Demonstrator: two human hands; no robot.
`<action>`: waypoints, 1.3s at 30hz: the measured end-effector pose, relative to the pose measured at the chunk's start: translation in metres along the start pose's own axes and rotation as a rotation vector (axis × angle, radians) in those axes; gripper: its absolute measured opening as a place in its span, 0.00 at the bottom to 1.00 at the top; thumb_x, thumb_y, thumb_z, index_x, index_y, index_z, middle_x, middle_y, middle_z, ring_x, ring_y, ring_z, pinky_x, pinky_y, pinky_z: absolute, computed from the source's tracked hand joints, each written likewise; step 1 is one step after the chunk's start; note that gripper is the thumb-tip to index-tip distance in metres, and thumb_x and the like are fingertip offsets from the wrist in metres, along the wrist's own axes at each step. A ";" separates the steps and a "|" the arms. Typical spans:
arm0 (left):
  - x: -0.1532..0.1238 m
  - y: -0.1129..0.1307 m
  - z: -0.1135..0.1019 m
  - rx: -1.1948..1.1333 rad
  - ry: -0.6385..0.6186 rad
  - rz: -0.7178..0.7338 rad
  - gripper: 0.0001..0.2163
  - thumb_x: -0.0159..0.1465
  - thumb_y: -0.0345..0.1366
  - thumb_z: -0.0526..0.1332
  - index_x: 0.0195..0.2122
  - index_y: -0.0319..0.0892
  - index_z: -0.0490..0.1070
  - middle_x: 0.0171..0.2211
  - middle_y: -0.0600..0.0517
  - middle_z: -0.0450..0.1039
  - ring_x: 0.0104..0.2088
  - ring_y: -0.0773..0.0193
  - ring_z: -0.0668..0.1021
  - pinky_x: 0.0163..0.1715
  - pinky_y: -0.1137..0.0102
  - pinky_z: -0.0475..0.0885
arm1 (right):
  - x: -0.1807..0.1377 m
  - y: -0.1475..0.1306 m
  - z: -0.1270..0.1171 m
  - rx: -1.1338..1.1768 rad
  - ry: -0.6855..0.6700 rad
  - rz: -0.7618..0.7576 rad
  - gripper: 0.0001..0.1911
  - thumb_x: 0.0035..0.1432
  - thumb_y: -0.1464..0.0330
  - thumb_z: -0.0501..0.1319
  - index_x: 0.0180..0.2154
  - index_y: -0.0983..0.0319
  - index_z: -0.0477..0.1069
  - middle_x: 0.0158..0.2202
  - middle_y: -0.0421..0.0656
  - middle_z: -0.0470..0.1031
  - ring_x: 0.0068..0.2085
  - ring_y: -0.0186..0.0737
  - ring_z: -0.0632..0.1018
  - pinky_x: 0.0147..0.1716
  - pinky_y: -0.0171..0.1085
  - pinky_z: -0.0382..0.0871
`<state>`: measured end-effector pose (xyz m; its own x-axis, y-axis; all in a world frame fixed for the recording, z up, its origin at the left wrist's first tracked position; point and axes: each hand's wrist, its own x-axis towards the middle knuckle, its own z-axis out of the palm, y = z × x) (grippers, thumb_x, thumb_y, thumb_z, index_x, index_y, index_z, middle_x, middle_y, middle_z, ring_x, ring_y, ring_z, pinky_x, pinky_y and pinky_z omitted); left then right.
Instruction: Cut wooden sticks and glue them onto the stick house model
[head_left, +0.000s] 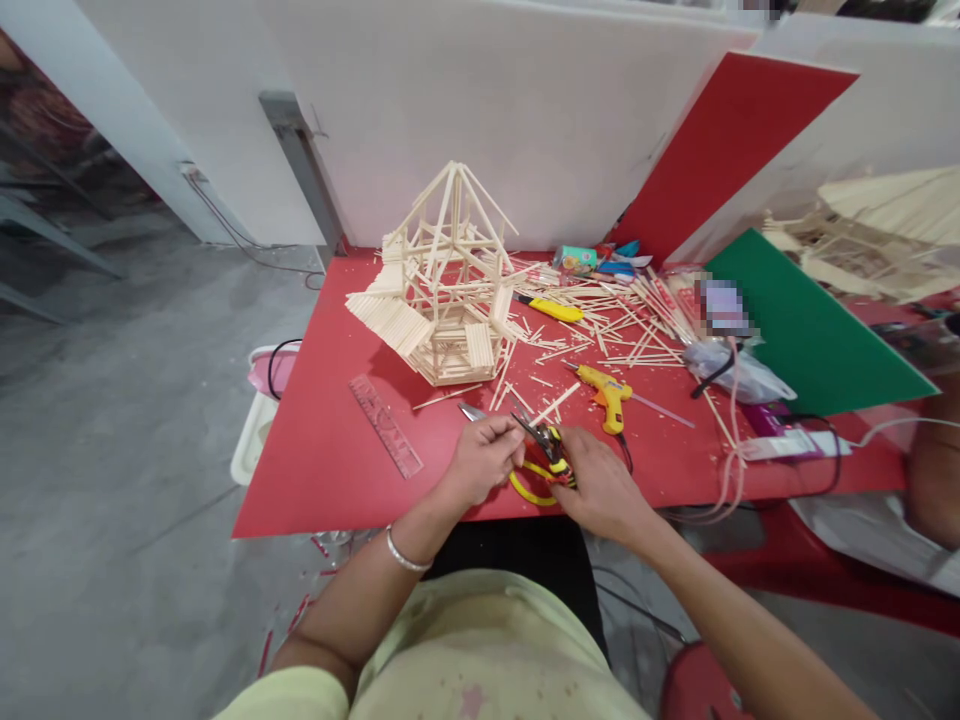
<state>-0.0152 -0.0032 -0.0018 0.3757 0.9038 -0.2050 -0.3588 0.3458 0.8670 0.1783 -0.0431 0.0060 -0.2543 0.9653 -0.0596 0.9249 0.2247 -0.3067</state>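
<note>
My right hand (600, 490) grips black-and-yellow scissors (546, 452) over the near edge of the red table (322, 470). My left hand (484, 458) is closed in a pinch right beside the blades, holding a thin wooden stick that I can barely make out. A house-like model of wooden sticks (442, 285) stands on the table beyond my hands. A yellow glue gun (607, 395) lies just right of the scissors.
Several loose sticks (615, 320) are scattered across the table's right half. A pink ruler (386, 425) lies to the left and a yellow cutter (551, 308) behind. Red (720, 140) and green (810, 330) boards lean at right. Another person's arm (934, 470) is at the right edge.
</note>
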 end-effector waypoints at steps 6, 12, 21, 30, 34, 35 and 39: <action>-0.004 0.011 -0.003 -0.148 -0.073 -0.150 0.18 0.53 0.47 0.72 0.29 0.38 0.70 0.17 0.59 0.67 0.09 0.80 0.54 0.09 0.78 0.45 | -0.001 -0.001 -0.001 0.001 -0.026 0.004 0.28 0.52 0.68 0.58 0.55 0.68 0.62 0.48 0.55 0.73 0.49 0.53 0.74 0.50 0.45 0.65; -0.005 0.014 -0.007 -0.195 -0.107 -0.215 0.19 0.51 0.47 0.74 0.30 0.38 0.71 0.18 0.59 0.68 0.09 0.81 0.52 0.08 0.79 0.42 | -0.002 -0.003 -0.004 0.019 -0.028 0.006 0.27 0.52 0.69 0.58 0.55 0.66 0.63 0.49 0.55 0.73 0.50 0.53 0.74 0.50 0.45 0.65; 0.002 0.009 -0.020 -0.035 -0.016 -0.015 0.18 0.56 0.49 0.70 0.30 0.37 0.73 0.16 0.58 0.66 0.10 0.79 0.56 0.10 0.78 0.45 | -0.008 0.000 -0.020 0.310 -0.199 0.118 0.23 0.53 0.68 0.56 0.52 0.61 0.70 0.42 0.46 0.79 0.43 0.47 0.78 0.42 0.40 0.66; 0.005 0.001 -0.029 0.023 -0.053 0.019 0.19 0.56 0.50 0.70 0.31 0.37 0.74 0.17 0.58 0.66 0.11 0.79 0.56 0.12 0.76 0.45 | -0.007 -0.007 -0.022 1.086 -0.553 0.242 0.10 0.41 0.69 0.59 0.31 0.62 0.70 0.26 0.37 0.71 0.28 0.35 0.70 0.30 0.34 0.63; 0.006 -0.004 -0.031 -0.050 -0.069 0.034 0.18 0.57 0.49 0.70 0.34 0.37 0.75 0.18 0.57 0.67 0.12 0.79 0.56 0.13 0.76 0.46 | -0.006 -0.012 -0.024 1.202 -0.622 0.324 0.16 0.38 0.67 0.59 0.34 0.62 0.73 0.26 0.38 0.72 0.28 0.37 0.74 0.29 0.35 0.66; 0.006 -0.005 -0.031 -0.056 -0.067 0.037 0.17 0.57 0.49 0.70 0.35 0.37 0.75 0.19 0.57 0.67 0.12 0.79 0.55 0.13 0.76 0.46 | -0.006 -0.012 -0.025 1.230 -0.631 0.336 0.18 0.38 0.67 0.59 0.36 0.62 0.73 0.27 0.38 0.73 0.28 0.37 0.74 0.29 0.35 0.67; 0.003 -0.003 -0.035 0.158 -0.007 0.138 0.13 0.64 0.46 0.63 0.35 0.39 0.75 0.21 0.56 0.68 0.13 0.75 0.60 0.15 0.75 0.54 | -0.003 -0.012 -0.027 1.184 -0.644 0.370 0.19 0.37 0.67 0.59 0.35 0.63 0.73 0.27 0.40 0.74 0.28 0.37 0.75 0.29 0.35 0.67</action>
<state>-0.0431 0.0074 -0.0213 0.3384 0.9379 -0.0766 -0.2694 0.1746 0.9471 0.1758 -0.0447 0.0349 -0.4332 0.6406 -0.6340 0.2626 -0.5832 -0.7687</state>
